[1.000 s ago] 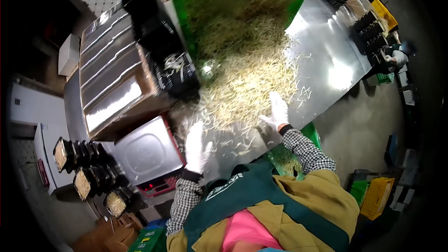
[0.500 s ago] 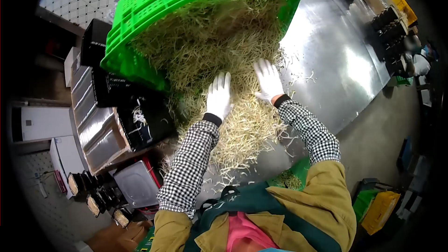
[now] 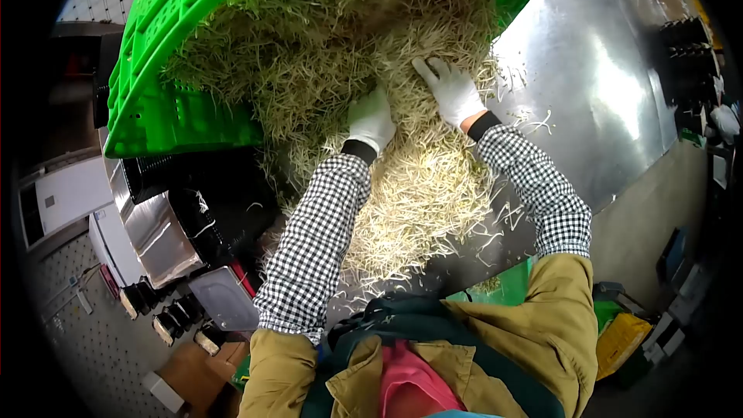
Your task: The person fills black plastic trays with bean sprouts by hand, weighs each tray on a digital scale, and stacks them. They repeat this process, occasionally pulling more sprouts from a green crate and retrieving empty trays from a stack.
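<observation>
A big heap of bean sprouts (image 3: 424, 186) spills from a tipped green plastic crate (image 3: 182, 120) onto the metal table. My left hand (image 3: 371, 121), in a white glove, reaches into the sprouts at the crate's mouth; its fingertips are buried among them. To its right, my right hand (image 3: 453, 93), also gloved in white, lies on the sprouts with its visible fingers apart and slightly bent. Between the hands the sprouts stay loose and tangled. Greener tops fill the upper part of the crate.
The shiny metal table (image 3: 573, 108) stretches to the right, with stray sprouts scattered near the heap. Black crates (image 3: 220, 209) stand left, beside a foil-lined box (image 3: 164, 240). A yellow crate (image 3: 621, 344) sits on the floor at lower right.
Both hands have moved farther into the sprouts, and the fingers have gone from stretched flat to bent or buried. The view has shifted closer to the crate.
</observation>
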The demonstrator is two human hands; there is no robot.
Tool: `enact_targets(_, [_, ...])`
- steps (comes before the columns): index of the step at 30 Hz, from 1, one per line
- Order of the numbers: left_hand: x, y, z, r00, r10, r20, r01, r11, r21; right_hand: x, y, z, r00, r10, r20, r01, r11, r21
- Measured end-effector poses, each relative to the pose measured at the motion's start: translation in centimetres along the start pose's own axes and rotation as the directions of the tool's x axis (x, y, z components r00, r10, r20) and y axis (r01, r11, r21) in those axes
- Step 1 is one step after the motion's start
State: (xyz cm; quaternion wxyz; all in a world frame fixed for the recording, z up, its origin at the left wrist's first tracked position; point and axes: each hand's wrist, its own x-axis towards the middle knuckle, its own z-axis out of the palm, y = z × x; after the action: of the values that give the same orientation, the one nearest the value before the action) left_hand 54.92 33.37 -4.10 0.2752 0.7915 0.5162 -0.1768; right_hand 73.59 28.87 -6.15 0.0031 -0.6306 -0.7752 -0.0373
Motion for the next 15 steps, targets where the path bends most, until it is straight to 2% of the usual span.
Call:
enact_targets(1, [-0.2, 0.0, 0.3, 0.999, 0.007, -0.042, -0.009, 0.999, -0.033, 0.0, 0.5, 0.1, 0.988, -0.054, -0.143, 0.056, 0.998, 0.012])
enact_targets(3, [-1.6, 0.3, -0.5, 0.999, 0.023, -0.028, -0.027, 0.985, -0.169, -0.4, 0.8, -2.0, 0.997, -0.028, 0.073, 0.026, 0.999, 0.033])
enact_targets(4, [-3.1, 0.7, -1.2, 0.999, 0.031, -0.022, -0.035, 0.971, -0.238, -1.1, 0.9, -2.8, 0.998, -0.055, -0.009, 0.056, 0.995, 0.087])
enact_targets(5, [-5.4, 0.5, -1.8, 0.983, 0.116, -0.145, -0.131, 0.987, -0.098, -2.0, 0.8, -3.7, 0.992, -0.081, -0.092, 0.094, 0.986, 0.139])
enact_targets(6, [-7.0, -0.2, -1.4, 0.949, 0.209, -0.234, -0.239, 0.965, -0.108, -3.0, 0.2, -6.8, 0.987, -0.095, -0.132, 0.130, 0.947, 0.295])
enact_targets(7, [-8.3, -1.2, -1.2, 0.899, 0.297, -0.323, -0.345, 0.933, -0.103, -4.3, -0.3, -9.0, 0.975, -0.165, -0.146, 0.207, 0.915, 0.346])
enact_targets(8, [-9.9, -2.2, -1.6, 0.833, 0.433, -0.344, -0.500, 0.855, -0.136, -4.5, -0.5, -11.1, 0.975, -0.219, 0.040, 0.191, 0.914, 0.359])
enact_targets(9, [-9.6, -4.1, -0.5, 0.848, 0.479, -0.228, -0.494, 0.869, -0.014, -4.9, -0.9, -12.4, 0.936, -0.269, 0.227, 0.174, 0.913, 0.369])
enact_targets(10, [-10.6, -3.5, -1.9, 0.932, 0.362, -0.010, -0.361, 0.931, 0.045, -5.3, -0.4, -11.4, 0.923, -0.311, 0.228, 0.189, 0.880, 0.437])
enact_targets(11, [-11.5, -2.8, -3.6, 0.958, 0.209, 0.195, -0.237, 0.962, 0.135, -5.4, 0.8, -9.6, 0.910, -0.349, 0.223, 0.201, 0.843, 0.499])
enact_targets(12, [-10.2, -5.4, -0.7, 0.961, 0.236, 0.142, -0.254, 0.959, 0.126, -5.2, 1.8, -8.2, 0.880, -0.352, 0.318, 0.159, 0.850, 0.502])
enact_targets(13, [-10.1, -5.8, 0.1, 0.970, 0.152, 0.190, -0.180, 0.974, 0.139, -5.5, 1.4, -7.5, 0.887, -0.334, 0.319, 0.162, 0.872, 0.461])
enact_targets(15, [-10.4, -5.5, 2.3, 0.991, 0.122, 0.054, -0.130, 0.975, 0.183, -6.0, 0.1, -6.1, 0.898, -0.294, 0.328, 0.158, 0.910, 0.384])
